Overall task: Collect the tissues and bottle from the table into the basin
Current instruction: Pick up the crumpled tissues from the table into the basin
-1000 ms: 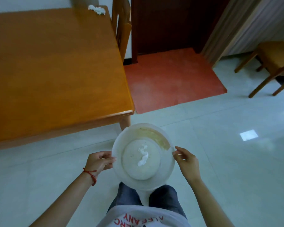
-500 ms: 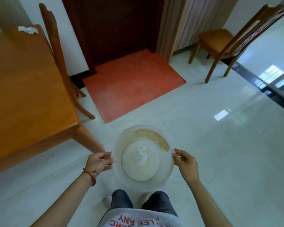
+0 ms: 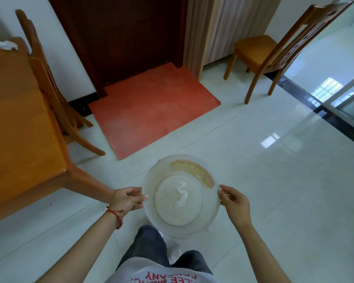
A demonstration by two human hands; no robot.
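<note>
Less of the table (image 3: 18, 123) is seen than a moment ago, and more of the chair (image 3: 274, 48) past the red mat (image 3: 151, 107) is seen. At the basin (image 3: 181, 196), the left rim is pinched by the left hand (image 3: 127, 201) and the right rim by the right hand (image 3: 234, 202). One tissue (image 3: 181, 194) lies inside the basin. Another tissue (image 3: 3, 44) is left on the table's far corner, well apart from the basin.
</note>
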